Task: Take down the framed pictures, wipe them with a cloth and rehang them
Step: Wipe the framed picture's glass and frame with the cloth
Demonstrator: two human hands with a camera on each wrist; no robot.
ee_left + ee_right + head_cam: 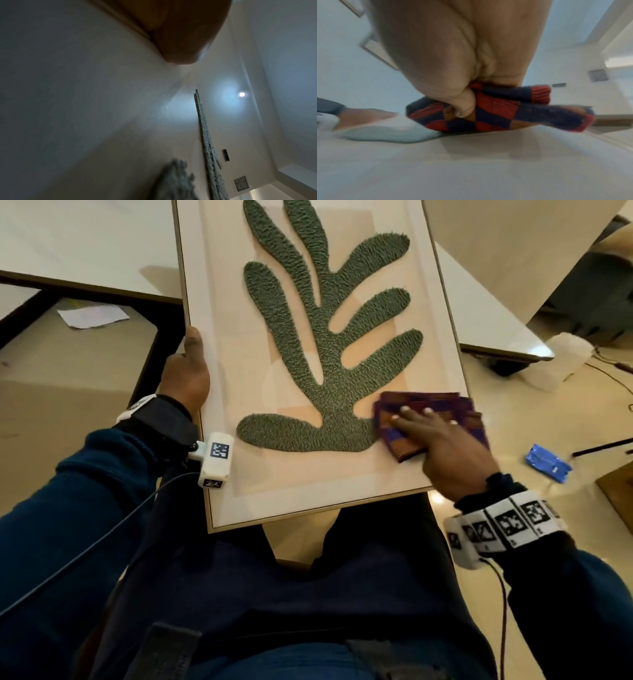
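Gripping the framed picture (325, 354) by its edge is the left hand (186, 378) (thumb on front). The right hand (442, 446) presses the cloth (421, 402), thumb hooked in.

- framed picture (233, 392): green tufted leaf on cream mount, thin wooden frame, tilted face up.
- cloth (423, 402): folded, purple-orange checks, seemingly flat on its lower right corner.

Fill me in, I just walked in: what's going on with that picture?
A person has the framed leaf picture off the wall, held low in front of them. Their left hand grips its left edge. Their right hand presses a folded checked cloth on its lower right, thumb tucked into the fold. Wiping is under way; it is not yet rehung.
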